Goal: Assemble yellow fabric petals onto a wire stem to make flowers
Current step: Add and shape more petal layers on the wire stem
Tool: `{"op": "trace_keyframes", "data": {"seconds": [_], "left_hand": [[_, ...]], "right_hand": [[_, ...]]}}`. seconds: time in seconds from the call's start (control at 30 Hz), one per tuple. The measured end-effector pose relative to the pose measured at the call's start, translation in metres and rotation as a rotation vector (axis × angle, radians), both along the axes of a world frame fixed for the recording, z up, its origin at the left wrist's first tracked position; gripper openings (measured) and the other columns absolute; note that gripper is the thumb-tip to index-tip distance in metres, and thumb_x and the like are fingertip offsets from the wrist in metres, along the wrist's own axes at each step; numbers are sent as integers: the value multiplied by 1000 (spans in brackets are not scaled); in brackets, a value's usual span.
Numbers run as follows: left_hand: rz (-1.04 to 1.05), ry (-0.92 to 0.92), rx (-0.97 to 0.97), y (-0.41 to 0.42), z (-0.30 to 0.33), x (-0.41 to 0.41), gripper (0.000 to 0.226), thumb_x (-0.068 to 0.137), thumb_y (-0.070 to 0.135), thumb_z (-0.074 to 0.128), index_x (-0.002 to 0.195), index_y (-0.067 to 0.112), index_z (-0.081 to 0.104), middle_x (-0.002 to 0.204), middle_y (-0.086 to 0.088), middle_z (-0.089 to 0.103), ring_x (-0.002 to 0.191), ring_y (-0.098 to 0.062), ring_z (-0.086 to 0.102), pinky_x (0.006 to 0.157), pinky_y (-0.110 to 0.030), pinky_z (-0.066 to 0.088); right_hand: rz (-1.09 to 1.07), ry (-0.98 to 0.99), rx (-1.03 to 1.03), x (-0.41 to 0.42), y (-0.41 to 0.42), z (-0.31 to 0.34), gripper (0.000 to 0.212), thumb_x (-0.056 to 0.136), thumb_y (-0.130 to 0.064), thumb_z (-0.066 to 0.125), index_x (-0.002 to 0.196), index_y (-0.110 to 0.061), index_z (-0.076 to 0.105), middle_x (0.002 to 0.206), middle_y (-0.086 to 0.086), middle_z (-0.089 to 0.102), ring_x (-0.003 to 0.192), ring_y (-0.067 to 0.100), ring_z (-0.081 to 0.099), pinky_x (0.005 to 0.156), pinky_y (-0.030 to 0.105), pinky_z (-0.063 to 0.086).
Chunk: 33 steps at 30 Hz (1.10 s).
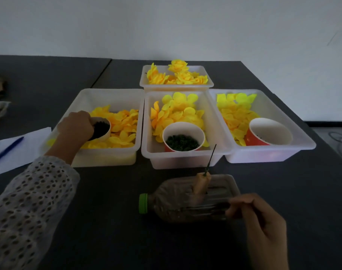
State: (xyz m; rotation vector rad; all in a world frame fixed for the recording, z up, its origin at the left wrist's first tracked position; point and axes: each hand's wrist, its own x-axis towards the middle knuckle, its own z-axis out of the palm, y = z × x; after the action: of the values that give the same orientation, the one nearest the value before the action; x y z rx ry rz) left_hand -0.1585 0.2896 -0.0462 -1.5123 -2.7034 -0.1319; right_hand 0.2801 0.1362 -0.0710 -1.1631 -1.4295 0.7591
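Note:
My left hand (76, 127) reaches into a paper cup (106, 131) of small dark pieces in the left white bin (82, 98). Its fingertips are hidden inside the cup. Yellow fabric petals (123, 123) fill that bin. My right hand (259, 221) pinches a thin dark wire stem (215, 208) lying in a cut plastic bottle (174, 197) on its side. Another wire stem (211, 157) stands upright in a tan holder (202, 183) on top of the bottle. Finished yellow flowers (178, 75) fill the back bin (176, 86).
The middle bin (185, 162) holds petals and a cup of green pieces (182, 142). In the right bin (267, 156) are paler petals and an almost empty cup (269, 131). White paper (30, 145) with a blue pen (6, 151) lies at the left on the dark table (107, 211).

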Motion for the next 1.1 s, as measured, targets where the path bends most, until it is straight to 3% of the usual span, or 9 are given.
{"op": "trace_keyframes", "data": {"seconds": [0.3,0.43,0.53,0.6,0.67,0.73,0.83,0.9,1.1], "left_hand": [[-28,13,112,-7,-2,-4,27,94,38,52,99,14,63,87,-13,55,82,-35,55,72,-43,44],[-1,32,137,-6,8,7,30,95,40,51,109,16,59,101,-15,58,94,-36,58,79,-45,45],[-183,-33,391,-4,20,34,23,98,38,48,105,19,60,100,-8,64,91,-30,61,74,-41,50],[-359,-86,441,0,29,57,17,97,33,50,98,21,62,96,-2,66,85,-23,62,73,-42,54],[-425,-136,281,4,34,76,12,96,29,52,96,23,63,96,-1,65,78,-18,61,74,-39,54],[-434,-173,44,8,31,91,16,95,28,55,108,21,63,107,-5,65,85,-19,62,80,-39,53],[-380,-48,-153,13,20,99,39,95,33,56,131,20,49,126,-7,56,112,-25,56,91,-42,50],[-321,29,-281,14,17,100,34,94,34,57,123,18,52,118,-5,57,108,-24,57,91,-42,50],[-358,-11,-166,11,21,99,18,96,28,54,108,19,64,109,-4,60,98,-22,58,72,-32,42]], "right_hand": [[-22,-23,29,6,3,3,42,89,19,42,78,-13,67,67,1,65,64,15,64,63,16,52],[-82,-15,56,12,9,0,42,86,24,42,77,-9,66,64,0,65,61,13,64,62,12,50],[-123,-28,70,14,20,7,42,85,24,43,77,-10,66,67,-3,66,62,11,64,60,10,50],[-132,-20,70,15,31,16,42,87,19,43,78,-15,65,71,-3,67,66,10,65,61,9,49],[-121,-2,82,12,43,27,41,89,13,43,78,-21,65,75,-2,67,69,12,65,63,11,50],[-83,13,120,4,54,39,39,90,11,43,79,-20,65,73,0,66,69,15,64,64,14,51],[-1,-2,157,-9,66,52,37,91,11,43,79,-16,66,70,1,64,68,16,61,63,16,50],[55,-16,166,-14,68,56,38,91,14,43,80,-14,66,69,2,64,66,17,61,63,18,50],[55,-56,122,-6,52,42,51,88,19,43,76,-25,66,64,0,65,60,13,63,58,18,51]]}}
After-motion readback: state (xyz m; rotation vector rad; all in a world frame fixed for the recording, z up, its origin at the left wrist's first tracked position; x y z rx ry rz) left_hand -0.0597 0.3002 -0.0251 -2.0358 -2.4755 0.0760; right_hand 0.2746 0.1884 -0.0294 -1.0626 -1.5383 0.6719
